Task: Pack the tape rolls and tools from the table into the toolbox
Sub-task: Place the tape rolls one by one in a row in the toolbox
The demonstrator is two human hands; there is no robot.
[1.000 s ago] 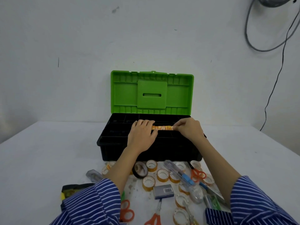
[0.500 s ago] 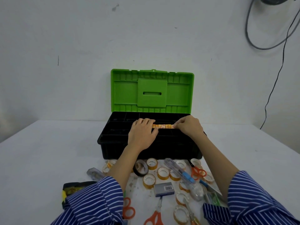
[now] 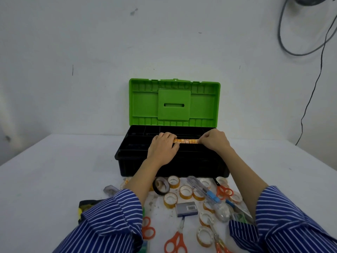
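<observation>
Two hands over open toolbox (image 3: 171,165): left hand (image 3: 162,149) and right hand (image 3: 214,142) each curled round one end of orange patterned stick (image 3: 186,141), held level above black tray compartments.

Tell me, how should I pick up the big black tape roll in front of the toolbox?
The black tape roll stands tilted on its edge, its open hole facing the camera, among small clear tape rolls. Probably best to come from above and pinch the top of its ring, thumb through the hole and fingers on the outer band. The top looks free, while the left forearm crowds its left side.
</observation>
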